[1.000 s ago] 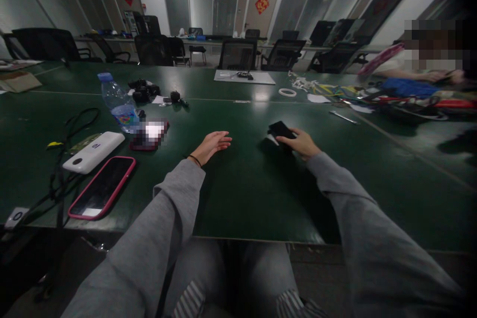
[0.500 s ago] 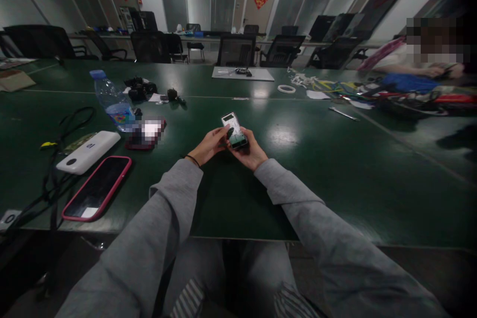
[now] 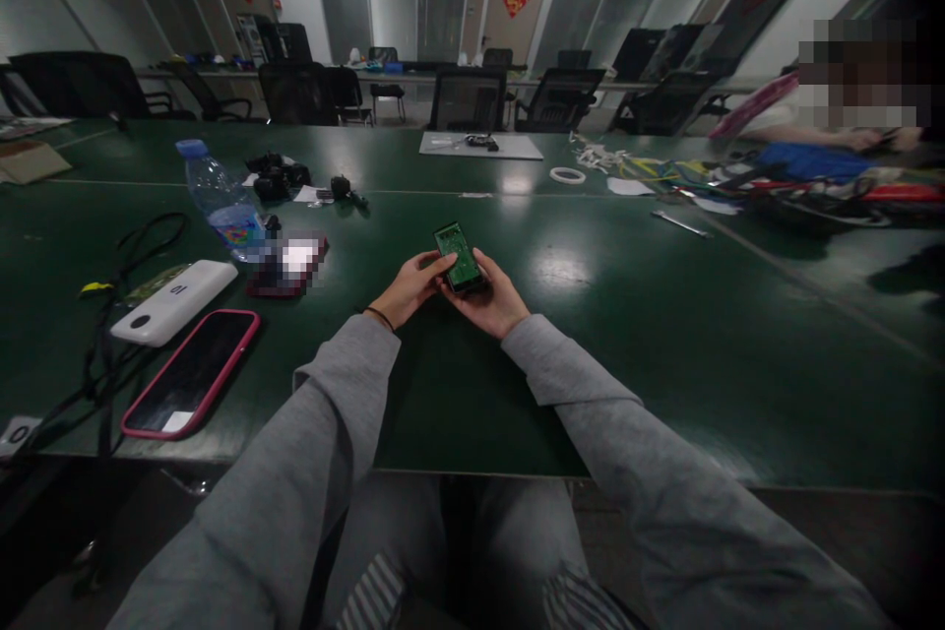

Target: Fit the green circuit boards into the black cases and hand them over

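Observation:
A smartphone [image 3: 459, 259] with a green picture on its lit screen is held up over the table, tilted towards me. My left hand [image 3: 413, 287] grips its left side, and the thumb lies on the screen. The right side and lower end rest in my right hand [image 3: 498, 300], whose fingers curl around from behind. Most of the fingers beneath the phone are hidden. Both forearms, in grey sleeves, reach in over the table edge.
On the left of the green table [image 3: 664, 354] lie a pink-cased phone [image 3: 192, 374], a white power bank [image 3: 175, 301], another phone [image 3: 287, 266], black straps and a water bottle [image 3: 225, 207]. Rightward are a tape roll [image 3: 567, 175], a wrench [image 3: 680, 224], cables and a person.
The phone's screen has turned from mostly white to green all over. My left thumb has shifted slightly on it; both hands keep their hold.

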The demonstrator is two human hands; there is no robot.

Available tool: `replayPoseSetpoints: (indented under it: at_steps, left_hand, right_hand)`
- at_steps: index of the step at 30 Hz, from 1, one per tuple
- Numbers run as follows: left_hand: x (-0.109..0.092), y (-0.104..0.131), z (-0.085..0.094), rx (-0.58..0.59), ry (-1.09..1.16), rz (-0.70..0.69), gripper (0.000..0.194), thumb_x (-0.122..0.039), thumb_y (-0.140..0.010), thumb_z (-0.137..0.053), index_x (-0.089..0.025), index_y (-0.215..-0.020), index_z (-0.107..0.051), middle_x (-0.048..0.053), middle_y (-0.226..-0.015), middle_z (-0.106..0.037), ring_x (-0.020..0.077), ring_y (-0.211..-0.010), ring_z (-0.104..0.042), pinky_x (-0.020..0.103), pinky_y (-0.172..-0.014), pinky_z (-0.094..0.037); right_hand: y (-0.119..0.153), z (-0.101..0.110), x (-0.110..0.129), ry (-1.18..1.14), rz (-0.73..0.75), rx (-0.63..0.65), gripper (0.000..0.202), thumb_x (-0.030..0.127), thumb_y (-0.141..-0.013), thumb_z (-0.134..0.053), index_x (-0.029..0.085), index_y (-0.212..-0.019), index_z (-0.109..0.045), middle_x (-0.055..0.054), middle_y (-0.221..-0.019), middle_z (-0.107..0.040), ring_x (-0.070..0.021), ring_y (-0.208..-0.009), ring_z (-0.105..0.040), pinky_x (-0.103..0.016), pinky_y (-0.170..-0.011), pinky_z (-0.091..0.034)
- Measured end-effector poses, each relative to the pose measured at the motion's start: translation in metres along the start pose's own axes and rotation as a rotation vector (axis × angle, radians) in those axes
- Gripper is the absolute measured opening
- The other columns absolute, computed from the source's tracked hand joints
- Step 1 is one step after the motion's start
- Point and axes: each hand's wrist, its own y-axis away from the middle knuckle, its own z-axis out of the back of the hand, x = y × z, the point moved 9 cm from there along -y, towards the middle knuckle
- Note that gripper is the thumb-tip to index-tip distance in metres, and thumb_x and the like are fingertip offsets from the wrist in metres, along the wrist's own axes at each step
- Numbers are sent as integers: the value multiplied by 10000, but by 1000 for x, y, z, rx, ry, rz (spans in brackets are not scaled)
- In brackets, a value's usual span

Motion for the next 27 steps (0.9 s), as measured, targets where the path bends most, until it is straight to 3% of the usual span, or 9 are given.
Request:
replayPoseSetpoints:
  at_steps: [6, 14, 19, 27]
  left_hand:
    - [-6, 0, 2, 0, 8, -30, 479, -255, -692, -823, -158, -1059, -530, 46, -908, -663, 101, -712, -615, 248, -663, -462]
    - [-15, 3, 1, 15, 40, -94, 565, -157, -676, -815, -182, -1138, -490, 29, -925, -665, 107, -766, -635, 271, -767, -489]
    - [-17, 3, 1, 5, 81, -79, 429, -258, -717, -797, -156, -1062, -564, 22, -900, -655, 82, -674, -596, 230, -624, -451]
    - [-16, 2, 5, -43, 70, -80, 312, -228, -747, -763, -158, -1016, -621, 19, -928, -673, 74, -687, -609, 225, -622, -463]
  right_hand:
    - [2, -3, 4, 183, 64, 51, 403, 479, -797, -721, 221, -1077, -588, -62, -1062, -641, -191, -997, -625, -322, -855, -584]
    - [-1, -1, 16, 340, 216, 56, 515, 330, -698, -782, 264, -1142, -531, -15, -1010, -659, -177, -855, -671, -351, -778, -592]
    - [-2, 5, 9, 374, 186, 43, 473, 324, -706, -765, 245, -1108, -529, -9, -924, -666, -177, -796, -676, -345, -714, -599]
    - [-1, 7, 10, 448, 211, 10, 471, 356, -715, -765, 267, -1107, -520, 3, -943, -661, -166, -781, -673, -313, -677, -585]
